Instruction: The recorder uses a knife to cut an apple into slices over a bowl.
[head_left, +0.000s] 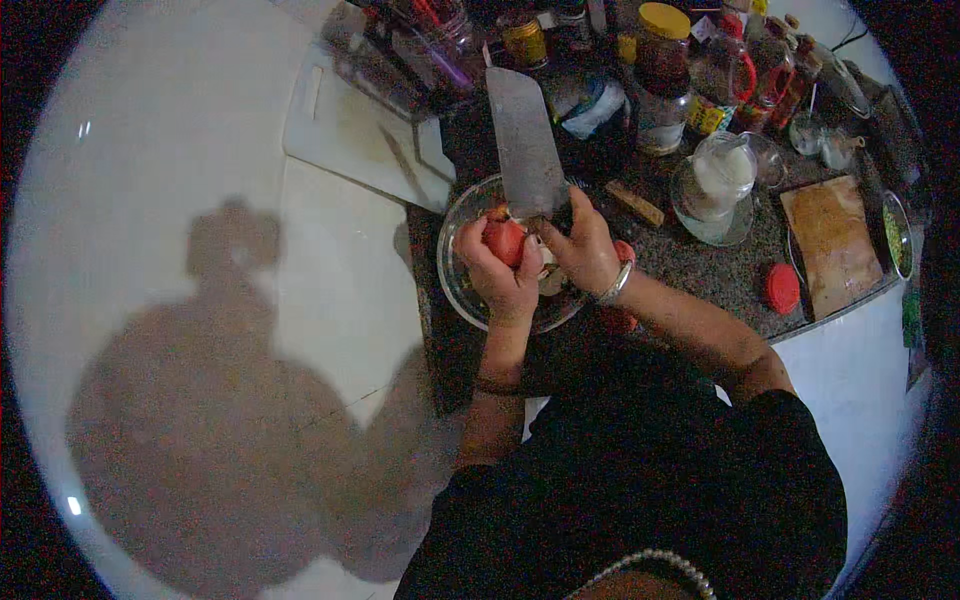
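Note:
My left hand (499, 274) is closed round a red, round piece of produce, perhaps a tomato (505, 238), over a clear glass bowl (444, 279). In my right hand (589, 244) is a broad-bladed cleaver (525, 135), its blade pointing away from me and its handle hidden by the fingers. The blade's near end is close beside the red produce; whether they touch is unclear. Pale pieces show in the bowl beneath my hands. Partly hidden by my right wrist, further red items lie right of the bowl.
A white cutting board (352, 120) lies at the upper left. Behind stand bottles and a yellow-lidded jar (664, 67). To the right are a glass jug (724, 169), a wooden piece (634, 202), a red lid (782, 288) and a brown rectangular board or packet (832, 244) near the counter edge.

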